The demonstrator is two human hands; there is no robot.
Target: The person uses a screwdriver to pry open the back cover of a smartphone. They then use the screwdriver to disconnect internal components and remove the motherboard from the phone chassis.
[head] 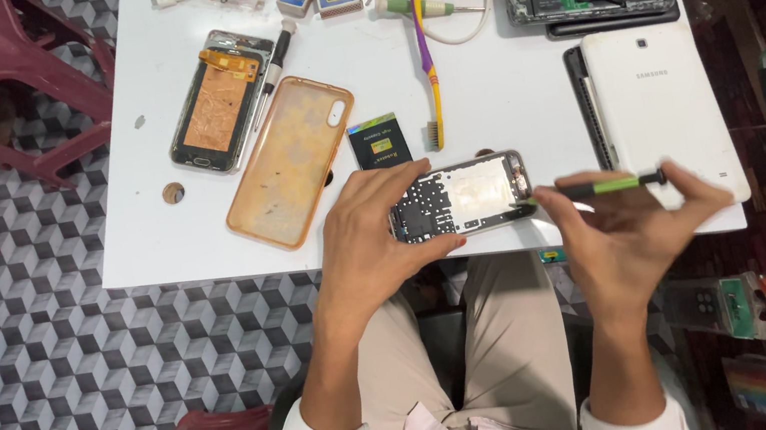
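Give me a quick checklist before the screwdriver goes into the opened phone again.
1. Left hand steadies the opened phone at the table edge: ok.
2. Right hand has a firm grip on the green-handled screwdriver: ok.
3. Tip sits at the phone's right end: ok.
4. Tip seated in a screw: cannot tell, too small.
5. Space beside the phone: not ok, the white tablet lies close on the right.
6. Loose screws near the phone: cannot tell.
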